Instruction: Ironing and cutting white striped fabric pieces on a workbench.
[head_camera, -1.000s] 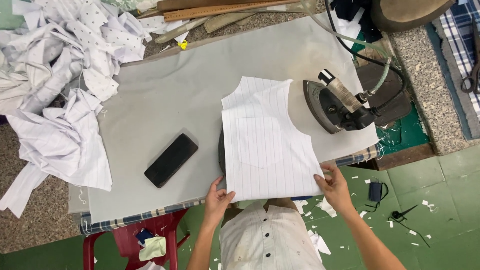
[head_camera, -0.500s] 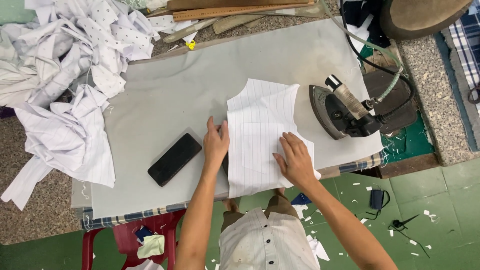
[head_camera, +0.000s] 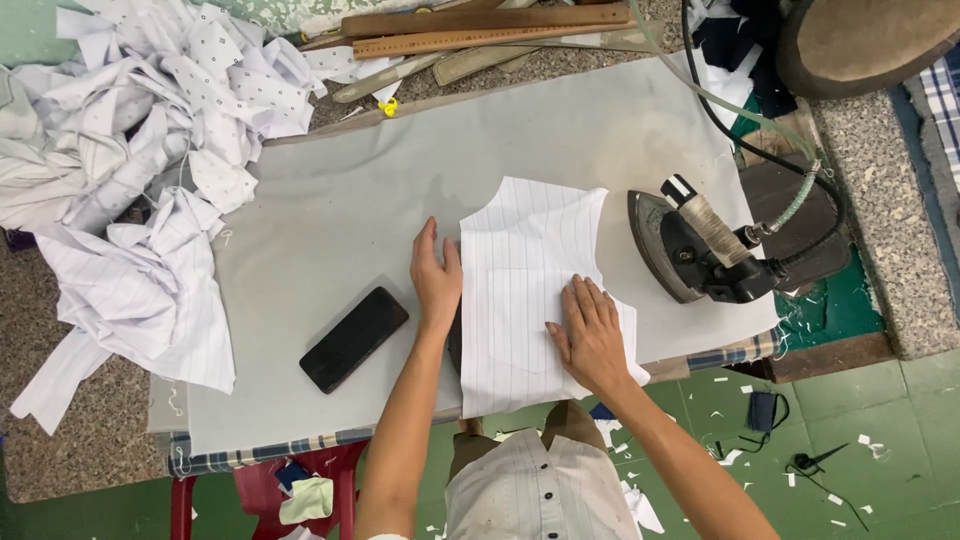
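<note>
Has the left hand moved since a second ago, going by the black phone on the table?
Yes. The left hand has gone from the table's near edge up the striped fabric piece, and now lies flat along its left edge, beside the black phone.

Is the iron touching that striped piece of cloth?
Apart. The head view shows a strip of bare grey pad between the iron and the right edge of the striped cloth.

The grey counter (head_camera: 560, 140) lies bare beyond the striped fabric piece (head_camera: 525, 290) and to its left, so a hand could pass there up to the far edge. On the right the iron (head_camera: 695, 250) stands just beside the fabric with its hose and cord (head_camera: 790, 150) trailing behind, while the black phone (head_camera: 354, 339) lies near the left hand (head_camera: 437, 280). The heap of white cloth (head_camera: 140, 170) blocks the left end, and wooden rulers (head_camera: 480, 35) seem to line the far edge.
</note>
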